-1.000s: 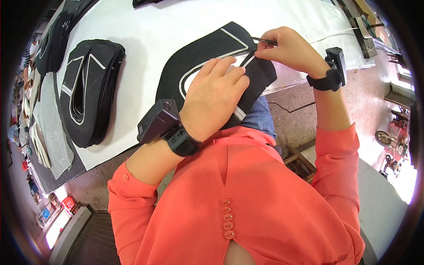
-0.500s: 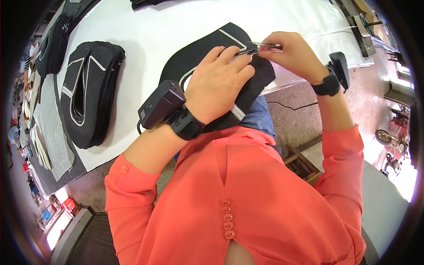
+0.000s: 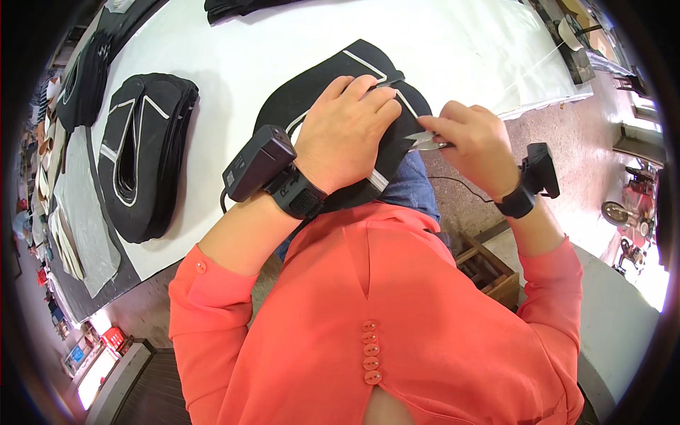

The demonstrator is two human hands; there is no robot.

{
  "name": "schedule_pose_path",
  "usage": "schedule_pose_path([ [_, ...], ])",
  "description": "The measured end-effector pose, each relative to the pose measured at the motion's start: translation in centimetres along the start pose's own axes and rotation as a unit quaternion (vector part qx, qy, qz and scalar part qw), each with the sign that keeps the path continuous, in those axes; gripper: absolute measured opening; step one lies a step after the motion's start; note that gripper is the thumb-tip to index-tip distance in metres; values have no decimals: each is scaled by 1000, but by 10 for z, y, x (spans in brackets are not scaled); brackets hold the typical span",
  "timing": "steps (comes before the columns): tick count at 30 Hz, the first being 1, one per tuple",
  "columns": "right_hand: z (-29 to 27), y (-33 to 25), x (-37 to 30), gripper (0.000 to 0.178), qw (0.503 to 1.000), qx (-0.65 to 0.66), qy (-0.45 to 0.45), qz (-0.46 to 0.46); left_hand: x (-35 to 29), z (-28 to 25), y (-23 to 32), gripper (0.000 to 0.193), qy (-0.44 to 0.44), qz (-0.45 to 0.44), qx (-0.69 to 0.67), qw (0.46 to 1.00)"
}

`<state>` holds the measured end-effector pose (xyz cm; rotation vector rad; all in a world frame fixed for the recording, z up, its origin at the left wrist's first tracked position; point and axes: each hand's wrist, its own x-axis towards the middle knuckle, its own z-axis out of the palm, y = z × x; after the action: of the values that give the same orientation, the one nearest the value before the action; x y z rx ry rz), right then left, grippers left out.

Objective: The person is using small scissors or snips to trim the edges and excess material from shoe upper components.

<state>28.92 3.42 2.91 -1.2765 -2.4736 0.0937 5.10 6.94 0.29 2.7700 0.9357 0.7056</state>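
A black shoe upper [image 3: 283,99] with white trim lines lies at the table's near edge, partly hanging over my jeans. My left hand [image 3: 343,134] rests on top of it, fingers bent and closed on the material beside its opening. To the right, my right hand [image 3: 474,145] holds small metal thread snips [image 3: 425,142], their pointed blades directed left at the upper's right edge. The blade tips are close to the black material; I cannot tell whether they touch it. My left palm hides the middle of the upper.
A stack of similar black uppers [image 3: 145,156] stands on the white tabletop [image 3: 234,64] to the left. More black pieces [image 3: 85,85] lie at the far left, others [image 3: 241,8] at the far edge. A wooden crate [image 3: 496,273] sits below, and a dark cable [image 3: 460,183] hangs at the right.
My right hand and the snips have moved down and toward me, away from my left fingertips to the upper's right edge. My left hand has stayed nearly in place.
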Motion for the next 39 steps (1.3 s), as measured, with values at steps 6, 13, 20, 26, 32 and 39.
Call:
schedule_pose_path([
  [6,-3,-4,3,31,996,-46,-78,-26,-1,2,1,39,-14,0,2,1000],
  [13,-6,-12,5,25,999,-15,43,13,-10,8,10,50,31,-28,61,997],
  [20,8,-25,-21,37,965,59,9,254,-8,7,11,50,30,-54,67,996],
  [26,14,-30,-21,36,964,47,49,257,-7,6,10,48,28,-51,55,997],
  [32,26,-34,-10,32,965,41,91,243,-7,7,8,47,30,-51,46,997],
  [39,32,-28,-10,29,947,99,135,273,-5,2,7,43,13,-33,51,998],
])
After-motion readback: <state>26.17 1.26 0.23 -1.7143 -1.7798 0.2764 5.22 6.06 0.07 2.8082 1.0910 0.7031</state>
